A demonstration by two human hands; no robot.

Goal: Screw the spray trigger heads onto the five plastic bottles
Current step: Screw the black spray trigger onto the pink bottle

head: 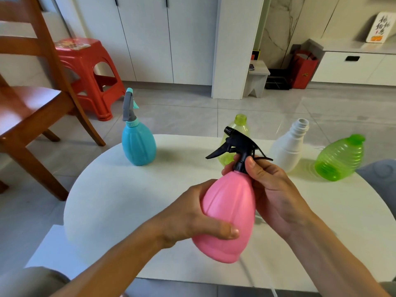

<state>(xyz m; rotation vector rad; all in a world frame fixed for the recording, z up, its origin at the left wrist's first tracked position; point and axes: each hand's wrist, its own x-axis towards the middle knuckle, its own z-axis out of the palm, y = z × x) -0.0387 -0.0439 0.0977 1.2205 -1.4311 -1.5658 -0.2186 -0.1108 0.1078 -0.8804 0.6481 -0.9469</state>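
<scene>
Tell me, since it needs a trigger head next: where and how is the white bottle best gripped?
Grip the white bottle around its wide lower body, probably from the right side. It stands upright, slightly tilted; its threaded neck must stay free, and the yellow-green bottle crowds its left.

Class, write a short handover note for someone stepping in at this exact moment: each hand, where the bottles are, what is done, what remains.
Left hand grips the pink bottle by its body, above the white table.
Right hand pinches the collar of the black trigger head at its neck; tightness cannot be judged.
Done: blue bottle, head fitted, far left.
Left: yellow-green bottle, white bottle, green ribbed bottle (tilted), all headless. No spare heads in view.
</scene>
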